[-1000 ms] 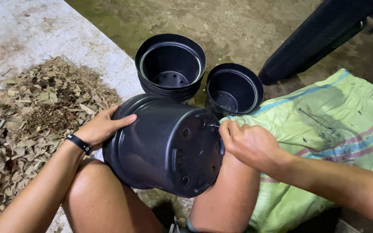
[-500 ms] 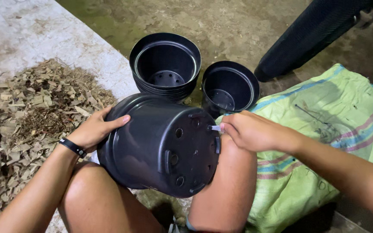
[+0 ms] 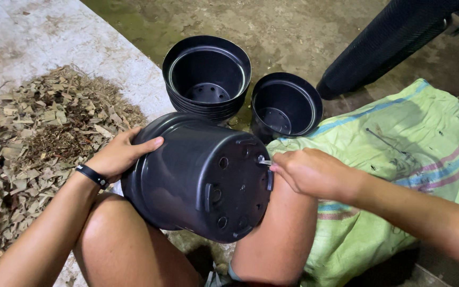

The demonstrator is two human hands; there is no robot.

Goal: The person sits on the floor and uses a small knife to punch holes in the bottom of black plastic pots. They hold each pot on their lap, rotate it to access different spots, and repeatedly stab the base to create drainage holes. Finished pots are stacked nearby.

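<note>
A grey concrete floor (image 3: 304, 32) carries everything here, with a paler slab along its left edge bearing a heap of dry wood chips and bark (image 3: 33, 143). To the right lies a green woven sack (image 3: 399, 159) with coloured stripes, and a dark ribbed roll (image 3: 394, 37) slants in from the top right corner. The large black plastic pot (image 3: 187, 175) lies on its side across the person's knees, its long axis running left to right, rim to the left and holed base facing right. Beyond it, toward the top of the floor, stand a stack of black pots (image 3: 206, 74) and a single smaller black pot (image 3: 287, 103), both upright and just beside each other. The left hand (image 3: 115, 157), a black band at the wrist, is spread flat against the pot's wall near the rim, steadying it. The right hand (image 3: 314, 172) is nearer the base: its fingers are pressed together, pinching a small pale tool (image 3: 264, 162) whose tip touches the base's upper edge by a drain hole.
</note>
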